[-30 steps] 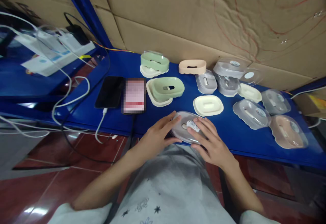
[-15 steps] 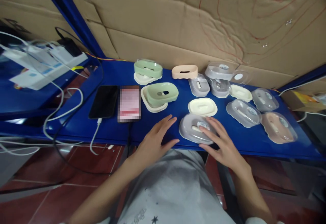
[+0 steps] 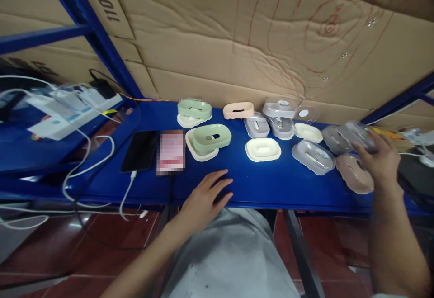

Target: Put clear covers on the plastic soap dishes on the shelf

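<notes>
Two bare hands at a blue worktop (image 3: 257, 189). The right hand (image 3: 383, 158) grips a grey soap box with a clear cover (image 3: 357, 136), its thumb at the near side and its fingers at the far side. Just left of this hand and partly overlapped by the held box lies another grey box (image 3: 330, 137); contact between the two cannot be told. A covered peach box (image 3: 351, 176) lies just below and left of the same hand; farther left are a labelled grey box (image 3: 312, 158) and, beyond that, a cream tray (image 3: 308, 132). The left hand (image 3: 203, 198) is empty, its fingers loosely curled by the worktop's near edge; whether it touches the surface is unclear. Ahead of it a green soap dish (image 3: 212, 135) rests partly over a cream base (image 3: 203, 155); a black phone (image 3: 139, 151) with a white charging cable (image 3: 133, 178) lies to its left. Principal hazards, as judged: the held box, if lowered here, could nudge its grey neighbour or slip off the rounded peach cover, for the spacing is tight; a cover not fully seated could part under finger pressure; a leftward sweep of the left forearm could snag the cable and drag the phone
</notes>
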`<state>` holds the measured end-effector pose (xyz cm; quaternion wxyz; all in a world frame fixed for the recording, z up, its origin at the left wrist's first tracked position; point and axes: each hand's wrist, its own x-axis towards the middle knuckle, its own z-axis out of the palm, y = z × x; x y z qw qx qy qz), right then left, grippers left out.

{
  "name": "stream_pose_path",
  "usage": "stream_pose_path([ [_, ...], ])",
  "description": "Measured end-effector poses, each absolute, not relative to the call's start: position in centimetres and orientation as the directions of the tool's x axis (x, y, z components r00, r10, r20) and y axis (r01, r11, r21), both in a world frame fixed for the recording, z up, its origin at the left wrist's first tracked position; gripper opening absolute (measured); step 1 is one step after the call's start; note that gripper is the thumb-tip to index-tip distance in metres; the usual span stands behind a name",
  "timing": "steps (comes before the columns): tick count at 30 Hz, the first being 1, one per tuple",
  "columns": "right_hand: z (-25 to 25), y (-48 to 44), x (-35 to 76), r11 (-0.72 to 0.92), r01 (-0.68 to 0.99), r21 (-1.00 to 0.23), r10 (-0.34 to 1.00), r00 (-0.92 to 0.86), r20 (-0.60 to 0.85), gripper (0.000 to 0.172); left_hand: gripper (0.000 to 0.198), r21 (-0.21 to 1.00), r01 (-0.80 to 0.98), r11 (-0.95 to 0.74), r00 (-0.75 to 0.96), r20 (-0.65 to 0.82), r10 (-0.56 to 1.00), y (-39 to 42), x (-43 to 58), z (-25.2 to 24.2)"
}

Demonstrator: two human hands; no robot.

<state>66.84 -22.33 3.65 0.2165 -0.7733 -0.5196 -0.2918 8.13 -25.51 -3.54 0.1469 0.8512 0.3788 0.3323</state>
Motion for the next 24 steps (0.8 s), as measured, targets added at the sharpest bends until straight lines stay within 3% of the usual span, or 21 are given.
stream_pose_path([
  [8,2.5,-18.4,69.3,-0.393,0.904,-0.168,0.800,0.426,0.423,0.085,0.026,0.482,0.558,-0.675,0.505,0.448,0.738,-25.5,8.2,-3.7],
  [12,3.0,-18.9,68.0,-0.439,0.894,-0.092,0.801,0.436,0.411,0.097,0.026,0.475,0.558,-0.681,0.516,0.444,0.732,-25.5,8.2,-3.6],
  [16,4.5,-18.1,64.7,-0.292,0.956,0.035,0.814,0.229,0.534,0.074,0.025,0.471,0.557,-0.684,0.519,0.446,0.729,-25.5,8.3,-3.6],
  [20,5.9,-15.2,61.2,0.018,1.000,-0.021,0.945,-0.010,0.328,0.042,0.025,0.452,0.569,-0.687,0.525,0.444,0.726,-25.5,8.3,-3.5],
  [24,5.8,-11.0,58.5,0.077,0.994,-0.083,0.976,-0.058,0.209,0.034,0.025,0.450,0.572,-0.686,0.528,0.438,0.728,-25.5,8.4,-3.3],
])
